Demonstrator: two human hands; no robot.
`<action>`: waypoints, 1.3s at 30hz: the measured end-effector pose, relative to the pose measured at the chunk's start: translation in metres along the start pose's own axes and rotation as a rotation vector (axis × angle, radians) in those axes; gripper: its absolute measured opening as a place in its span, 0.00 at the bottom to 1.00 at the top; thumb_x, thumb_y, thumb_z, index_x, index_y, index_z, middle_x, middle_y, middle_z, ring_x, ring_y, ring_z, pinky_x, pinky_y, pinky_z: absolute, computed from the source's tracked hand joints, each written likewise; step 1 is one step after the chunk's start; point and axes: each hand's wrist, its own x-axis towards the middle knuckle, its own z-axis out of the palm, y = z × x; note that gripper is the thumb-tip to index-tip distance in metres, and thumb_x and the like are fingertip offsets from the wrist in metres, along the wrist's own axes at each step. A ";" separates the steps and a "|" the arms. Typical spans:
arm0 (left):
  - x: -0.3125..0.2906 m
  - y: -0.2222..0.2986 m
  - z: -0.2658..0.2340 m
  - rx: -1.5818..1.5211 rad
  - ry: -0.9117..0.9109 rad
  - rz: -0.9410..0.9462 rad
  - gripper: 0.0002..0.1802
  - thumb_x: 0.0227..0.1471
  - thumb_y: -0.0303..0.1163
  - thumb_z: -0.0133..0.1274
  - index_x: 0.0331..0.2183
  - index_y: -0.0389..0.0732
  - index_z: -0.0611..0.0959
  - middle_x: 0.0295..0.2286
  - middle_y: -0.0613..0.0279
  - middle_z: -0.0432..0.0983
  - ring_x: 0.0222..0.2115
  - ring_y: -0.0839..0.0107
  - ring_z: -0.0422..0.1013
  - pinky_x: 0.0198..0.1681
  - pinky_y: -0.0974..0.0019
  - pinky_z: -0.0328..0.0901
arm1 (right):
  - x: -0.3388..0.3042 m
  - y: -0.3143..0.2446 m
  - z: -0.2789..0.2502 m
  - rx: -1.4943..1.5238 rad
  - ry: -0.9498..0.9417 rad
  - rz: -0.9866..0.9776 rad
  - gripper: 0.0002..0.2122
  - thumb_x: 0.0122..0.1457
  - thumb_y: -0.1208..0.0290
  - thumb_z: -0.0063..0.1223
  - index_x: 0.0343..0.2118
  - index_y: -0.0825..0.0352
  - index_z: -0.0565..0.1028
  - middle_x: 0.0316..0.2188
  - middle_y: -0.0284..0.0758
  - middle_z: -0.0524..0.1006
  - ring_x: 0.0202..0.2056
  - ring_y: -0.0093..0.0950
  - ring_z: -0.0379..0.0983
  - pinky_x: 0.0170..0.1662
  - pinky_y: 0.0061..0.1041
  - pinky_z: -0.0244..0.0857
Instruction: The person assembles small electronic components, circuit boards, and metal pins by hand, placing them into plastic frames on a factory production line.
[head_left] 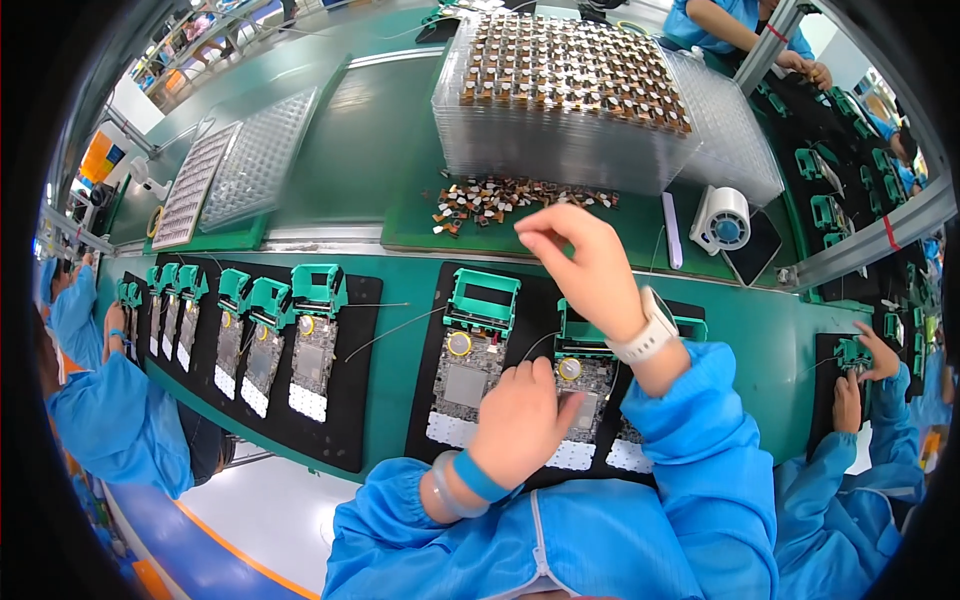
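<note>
My left hand (518, 415) rests over a circuit board (590, 405) with a round coin cell, its thumb held apart from the bent fingers. The fingertips are partly hidden. Raised in front of a pile of small brown and white parts (490, 203), my right hand (580, 250) has thumb and forefinger pressed together; anything between them is too small to make out. A green bracket (575, 330) at the board's top is partly covered by my right wrist. To its left lies another board (465, 380) with a green bracket (484, 298).
Clear trays (565, 145), topped by rows of small parts, stand at the back. A white fan (722, 222) and a pale purple bar (671, 230) sit right of the pile. Several boards lie on a black mat (350, 400) at left. Co-workers' hands (850, 395) work at both sides.
</note>
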 end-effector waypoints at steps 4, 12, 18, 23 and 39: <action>0.008 -0.003 0.018 -0.110 0.002 -0.006 0.25 0.41 0.39 0.63 0.34 0.34 0.70 0.23 0.50 0.72 0.28 0.53 0.71 0.29 0.55 0.66 | -0.038 -0.017 -0.025 0.223 -0.078 0.150 0.05 0.54 0.78 0.55 0.34 0.70 0.76 0.30 0.33 0.76 0.30 0.22 0.72 0.35 0.20 0.66; 0.016 -0.023 0.026 -0.909 -0.042 -0.212 0.23 0.43 0.27 0.60 0.40 0.35 0.67 0.27 0.57 0.73 0.30 0.69 0.72 0.34 0.67 0.65 | -0.065 -0.012 -0.048 0.245 -0.153 0.179 0.06 0.54 0.79 0.52 0.36 0.69 0.76 0.31 0.36 0.76 0.31 0.25 0.73 0.36 0.22 0.66; 0.018 -0.018 0.008 -1.184 -0.023 -0.219 0.16 0.49 0.20 0.55 0.41 0.36 0.70 0.33 0.66 0.70 0.35 0.82 0.66 0.38 0.77 0.62 | -0.067 -0.016 -0.053 -0.006 -0.230 -0.072 0.07 0.50 0.80 0.54 0.33 0.66 0.77 0.29 0.35 0.75 0.34 0.35 0.70 0.39 0.31 0.63; 0.018 -0.016 0.007 -1.189 -0.023 -0.247 0.13 0.49 0.20 0.55 0.39 0.35 0.73 0.33 0.68 0.70 0.34 0.83 0.65 0.38 0.77 0.62 | -0.066 -0.017 -0.054 -0.066 -0.232 -0.148 0.07 0.49 0.80 0.55 0.33 0.65 0.77 0.28 0.34 0.75 0.34 0.34 0.69 0.40 0.32 0.62; 0.017 -0.015 0.007 -1.184 -0.014 -0.226 0.13 0.49 0.20 0.55 0.38 0.35 0.73 0.31 0.70 0.69 0.32 0.84 0.63 0.36 0.79 0.60 | -0.069 -0.016 -0.053 -0.050 -0.259 -0.146 0.08 0.48 0.80 0.56 0.33 0.64 0.77 0.27 0.33 0.74 0.34 0.33 0.68 0.40 0.31 0.62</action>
